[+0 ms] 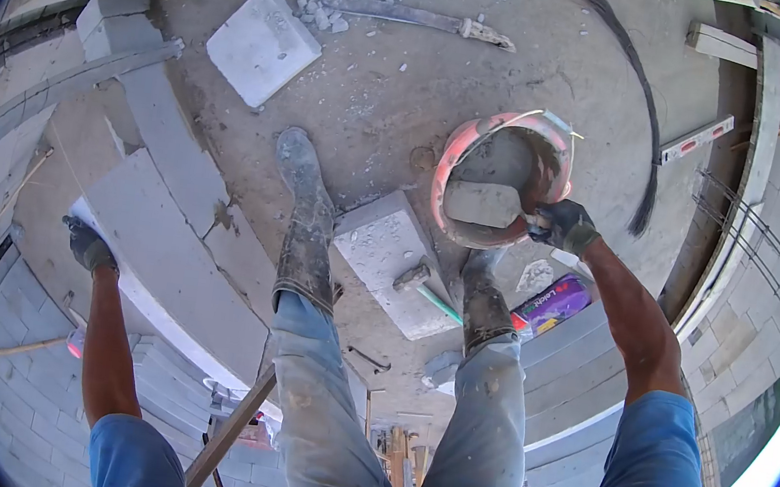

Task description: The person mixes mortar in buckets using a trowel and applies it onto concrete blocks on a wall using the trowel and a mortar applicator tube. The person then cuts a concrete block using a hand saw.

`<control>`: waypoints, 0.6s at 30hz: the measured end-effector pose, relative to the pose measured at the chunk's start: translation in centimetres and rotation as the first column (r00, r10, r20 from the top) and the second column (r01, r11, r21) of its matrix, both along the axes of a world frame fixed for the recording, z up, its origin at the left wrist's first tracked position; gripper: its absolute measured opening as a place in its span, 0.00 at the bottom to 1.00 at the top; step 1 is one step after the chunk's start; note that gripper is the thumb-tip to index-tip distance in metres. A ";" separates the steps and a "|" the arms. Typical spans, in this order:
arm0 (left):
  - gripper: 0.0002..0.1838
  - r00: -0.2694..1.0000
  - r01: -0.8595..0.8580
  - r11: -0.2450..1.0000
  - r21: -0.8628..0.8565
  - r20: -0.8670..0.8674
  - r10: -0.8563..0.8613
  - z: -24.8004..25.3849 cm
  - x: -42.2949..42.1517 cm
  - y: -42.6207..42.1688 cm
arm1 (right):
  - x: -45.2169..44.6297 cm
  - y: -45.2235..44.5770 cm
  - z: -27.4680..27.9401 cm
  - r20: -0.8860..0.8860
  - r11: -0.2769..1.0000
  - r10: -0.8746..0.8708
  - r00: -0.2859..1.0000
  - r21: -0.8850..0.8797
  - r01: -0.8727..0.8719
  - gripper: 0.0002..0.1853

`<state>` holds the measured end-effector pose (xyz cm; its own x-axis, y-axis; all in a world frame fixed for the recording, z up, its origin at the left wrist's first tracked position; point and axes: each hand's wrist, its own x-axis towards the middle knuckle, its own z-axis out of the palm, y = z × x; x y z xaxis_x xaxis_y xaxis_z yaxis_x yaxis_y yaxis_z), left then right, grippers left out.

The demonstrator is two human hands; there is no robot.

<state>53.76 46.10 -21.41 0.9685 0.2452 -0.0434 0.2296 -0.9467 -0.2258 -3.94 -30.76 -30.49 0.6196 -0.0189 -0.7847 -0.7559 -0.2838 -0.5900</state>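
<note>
So it's one head-worn cam, aimed forward and steeply down past the wearer's legs (324, 386) at the floor (390, 83). Super wide fisheye, so everything bends at the sides and corners go black. Sleeves (651, 461) sit closest, boots (307, 219) farther off; left hand (90, 244) and right hand (567, 228) both fit in.

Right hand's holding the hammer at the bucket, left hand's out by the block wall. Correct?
Not the hammer: the right hand holds a flat-bladed trowel at the bucket. The head view shows it, with the green-handled hammer lying on the pale block between the boots. The left hand is out by the block wall, as you said.
</note>
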 end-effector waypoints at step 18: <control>0.31 0.941 -0.218 0.931 -0.292 0.189 0.280 2.6 -2.2 -7.6 | 24.3 7.9 12.8 0.565 0.943 0.320 0.761 -0.269 -0.197 0.17</control>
